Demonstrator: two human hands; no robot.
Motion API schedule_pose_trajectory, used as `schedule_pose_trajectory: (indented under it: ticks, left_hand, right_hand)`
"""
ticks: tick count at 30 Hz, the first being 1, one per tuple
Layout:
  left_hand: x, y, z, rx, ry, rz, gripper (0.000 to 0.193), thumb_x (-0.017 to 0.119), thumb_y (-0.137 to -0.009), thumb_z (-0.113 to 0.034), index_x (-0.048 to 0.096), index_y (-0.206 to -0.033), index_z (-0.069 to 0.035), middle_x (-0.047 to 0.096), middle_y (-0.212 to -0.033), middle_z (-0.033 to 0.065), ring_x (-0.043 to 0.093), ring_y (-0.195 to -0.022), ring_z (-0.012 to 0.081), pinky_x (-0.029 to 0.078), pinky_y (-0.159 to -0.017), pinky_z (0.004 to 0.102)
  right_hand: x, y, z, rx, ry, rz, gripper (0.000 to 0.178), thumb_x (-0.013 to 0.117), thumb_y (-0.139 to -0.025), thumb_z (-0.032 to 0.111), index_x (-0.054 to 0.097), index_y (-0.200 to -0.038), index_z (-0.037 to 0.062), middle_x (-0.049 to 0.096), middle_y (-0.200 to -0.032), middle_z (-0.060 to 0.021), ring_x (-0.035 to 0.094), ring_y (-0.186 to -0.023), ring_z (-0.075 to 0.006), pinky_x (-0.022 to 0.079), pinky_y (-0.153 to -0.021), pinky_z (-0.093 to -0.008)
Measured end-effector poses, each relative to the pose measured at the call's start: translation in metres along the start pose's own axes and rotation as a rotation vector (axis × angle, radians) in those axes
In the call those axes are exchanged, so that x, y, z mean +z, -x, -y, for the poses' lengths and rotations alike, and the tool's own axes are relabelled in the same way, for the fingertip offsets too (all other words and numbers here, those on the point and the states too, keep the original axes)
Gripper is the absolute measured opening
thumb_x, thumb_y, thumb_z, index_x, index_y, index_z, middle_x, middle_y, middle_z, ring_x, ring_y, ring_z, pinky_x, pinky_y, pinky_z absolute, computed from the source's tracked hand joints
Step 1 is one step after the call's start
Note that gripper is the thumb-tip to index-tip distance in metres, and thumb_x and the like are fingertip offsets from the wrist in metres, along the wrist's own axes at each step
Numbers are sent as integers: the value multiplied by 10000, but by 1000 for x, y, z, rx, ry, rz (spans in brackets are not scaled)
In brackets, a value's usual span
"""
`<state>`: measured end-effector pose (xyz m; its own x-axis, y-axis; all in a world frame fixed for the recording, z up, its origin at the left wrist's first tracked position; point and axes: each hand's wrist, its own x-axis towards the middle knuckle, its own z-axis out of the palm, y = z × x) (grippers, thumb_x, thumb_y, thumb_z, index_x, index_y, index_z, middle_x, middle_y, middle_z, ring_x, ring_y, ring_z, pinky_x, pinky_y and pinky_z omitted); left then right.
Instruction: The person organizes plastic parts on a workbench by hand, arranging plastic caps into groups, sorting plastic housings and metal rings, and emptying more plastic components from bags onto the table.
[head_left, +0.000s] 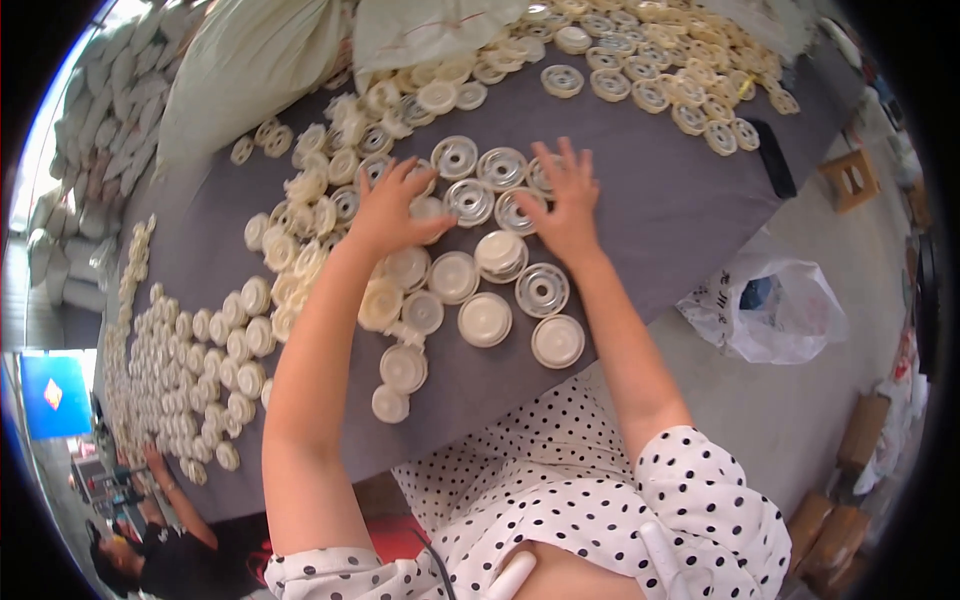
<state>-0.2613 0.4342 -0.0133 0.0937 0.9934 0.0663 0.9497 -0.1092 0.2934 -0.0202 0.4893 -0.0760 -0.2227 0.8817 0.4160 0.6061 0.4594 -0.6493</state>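
Observation:
My left hand lies over round cream plastic discs with its fingers spread, its thumb at the edge of a silvery-centred disc. On the other side of this small cluster, my right hand is also spread, its thumb tip on another silvery-centred disc and its fingers by one at the cluster's right edge. Neither hand is closed round anything. Nearer to me lie plain-faced cream discs and one more disc with a silvery centre. What lies under my left palm is partly hidden.
Heaps of similar discs cover the far right of the grey-covered table, with more along the left. White sacks stand at the back. A dark phone-like slab lies at the right edge. Another person's arm reaches in lower left.

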Motion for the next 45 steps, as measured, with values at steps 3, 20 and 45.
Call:
schedule_pose_trajectory:
  ticks: [3, 20, 45]
  left_hand:
    - [-32, 29, -22, -26, 275, -78, 496, 725, -718, -411, 615, -1077, -86, 552, -1118, 144, 509, -1087, 307, 371, -941, 462]
    - [13, 227, -69, -287, 46, 8, 660, 766, -660, -242, 467, -1211, -36, 530, -1172, 136, 508, -1064, 307, 382, -907, 408]
    - [6, 169, -38, -109, -8, -386, 554, 705, -744, -188, 518, -1253, -74, 520, -1216, 130, 458, -1155, 322, 324, -980, 417]
  right_hand:
    - [-51, 29, -2, -1, -207, 115, 710, 652, -759, 456, 416, -1379, 201, 285, -1465, -171, 207, -1351, -441, 170, -1039, -627]
    - [-69, 147, 31, -146, -67, 238, 801, 731, -680, 372, 396, -1362, 118, 323, -1413, -193, 287, -1313, -403, 201, -1056, -568]
    - [-24, 153, 97, -411, -185, 215, 488, 671, -704, 166, 563, -1178, 119, 505, -1254, -97, 443, -1167, -297, 340, -934, -439]
